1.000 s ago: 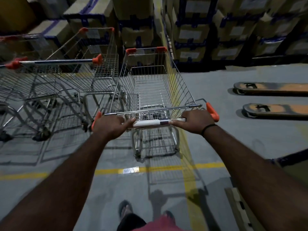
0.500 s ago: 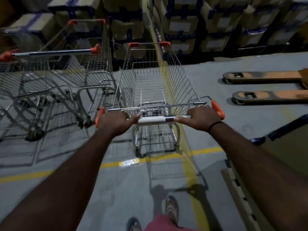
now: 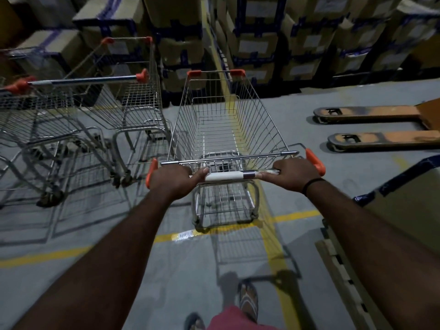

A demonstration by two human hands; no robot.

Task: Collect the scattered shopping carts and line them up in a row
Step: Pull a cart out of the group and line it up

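A silver wire shopping cart with orange corner caps (image 3: 228, 129) is gripped by its handle bar with the left hand (image 3: 173, 179) and right hand (image 3: 294, 173) — apparently mid-push — just right of two parked wire carts (image 3: 100, 110), beside which it needs squaring up.

Materials and finishes: wire carts, concrete floor.
Bright glossy steel-wire shopping cart (image 3: 226, 129) with matt orange plastic handle caps (image 3: 315, 161); matt grey painted floor (image 3: 297, 120), apparently concrete, with worn yellow line paint (image 3: 295, 215); stacked brown cardboard boxes (image 3: 257, 39); scuffed orange-painted metal pallet-jack forks (image 3: 381, 139).
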